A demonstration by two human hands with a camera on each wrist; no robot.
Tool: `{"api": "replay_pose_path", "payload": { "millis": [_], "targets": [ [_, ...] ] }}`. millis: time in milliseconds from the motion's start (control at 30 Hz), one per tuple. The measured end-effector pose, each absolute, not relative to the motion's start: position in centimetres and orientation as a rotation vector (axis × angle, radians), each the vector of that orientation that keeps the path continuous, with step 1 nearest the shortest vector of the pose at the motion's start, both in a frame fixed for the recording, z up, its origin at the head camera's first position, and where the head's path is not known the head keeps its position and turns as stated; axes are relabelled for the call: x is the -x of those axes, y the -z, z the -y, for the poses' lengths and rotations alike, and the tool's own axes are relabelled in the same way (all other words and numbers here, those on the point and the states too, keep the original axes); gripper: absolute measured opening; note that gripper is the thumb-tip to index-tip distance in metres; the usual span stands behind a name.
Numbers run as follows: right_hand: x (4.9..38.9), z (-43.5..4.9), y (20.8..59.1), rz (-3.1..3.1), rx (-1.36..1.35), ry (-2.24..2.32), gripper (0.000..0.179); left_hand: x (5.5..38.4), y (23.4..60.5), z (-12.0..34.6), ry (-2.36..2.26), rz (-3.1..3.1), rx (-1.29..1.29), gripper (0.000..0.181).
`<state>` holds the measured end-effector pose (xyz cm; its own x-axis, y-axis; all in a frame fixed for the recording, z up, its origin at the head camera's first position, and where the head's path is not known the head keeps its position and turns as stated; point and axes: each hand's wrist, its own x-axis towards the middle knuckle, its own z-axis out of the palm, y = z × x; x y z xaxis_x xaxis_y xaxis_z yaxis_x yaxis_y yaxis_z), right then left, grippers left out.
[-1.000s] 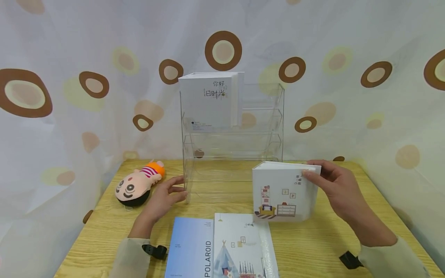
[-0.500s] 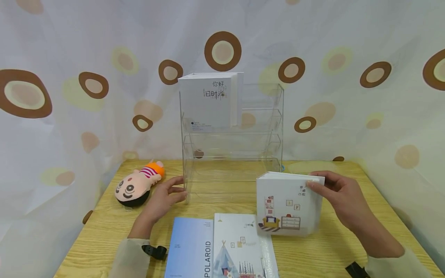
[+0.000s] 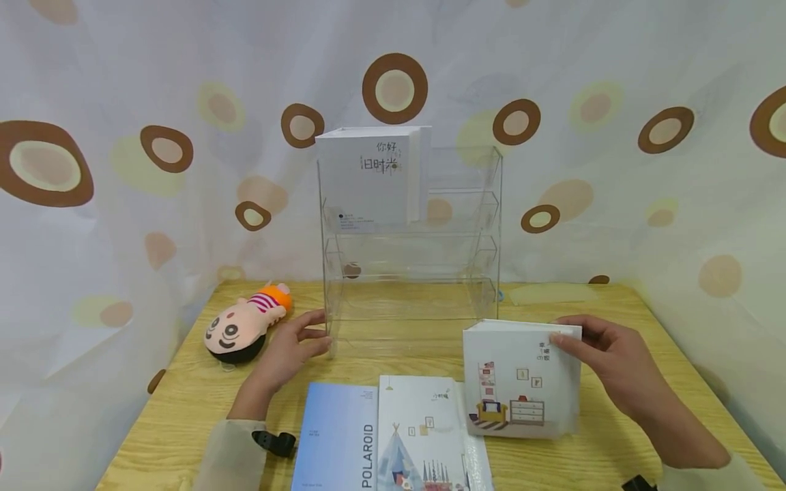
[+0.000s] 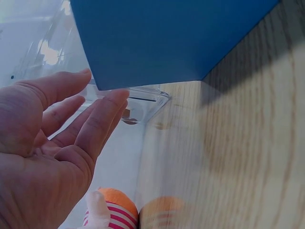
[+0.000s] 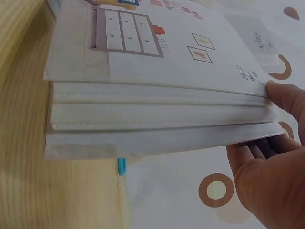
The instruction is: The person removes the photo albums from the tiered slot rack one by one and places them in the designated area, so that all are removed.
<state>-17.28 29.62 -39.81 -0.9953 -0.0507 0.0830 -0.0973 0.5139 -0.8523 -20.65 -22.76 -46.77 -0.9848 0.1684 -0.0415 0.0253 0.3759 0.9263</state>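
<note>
My right hand [image 3: 620,372] pinches the upper right corner of a thick white photo album [image 3: 522,382], thumb on the front cover and fingers behind. The album has a sofa and drawers printed on it and stands upright. In the right wrist view its white page edges [image 5: 157,114] show between the covers. My left hand [image 3: 288,358] has its fingertips at the lower left side of a clear acrylic tiered rack [image 3: 399,300], fingers loosely extended. Another white album [image 3: 368,181] stands in the rack's top tier, at the left.
A blue POLAROID album [image 3: 334,436] and a white tent-print album [image 3: 420,436] lie side by side at the front. A plush doll [image 3: 245,327] lies left of the rack. A pale translucent sheet [image 3: 552,294] lies behind at right, near a small blue item [image 3: 500,295].
My right hand has brought the white photo album down and slightly right, toward me and away from the rack. The left hand stays in place at the rack's side.
</note>
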Motion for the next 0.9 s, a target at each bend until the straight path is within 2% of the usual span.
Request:
{"api": "replay_pose_path", "payload": {
  "millis": [367, 900],
  "targets": [
    [17.2, -30.7, 41.3, 2.76, -0.12, -1.604, 0.041, 20.7, 47.0, 22.7, -1.665, -2.514, -0.157, 0.062],
    [17.6, -30.9, 42.2, 2.868, -0.151, -1.723, 0.039, 21.0, 47.3, 22.8, -1.65, -2.521, -0.151, 0.062]
  ]
}}
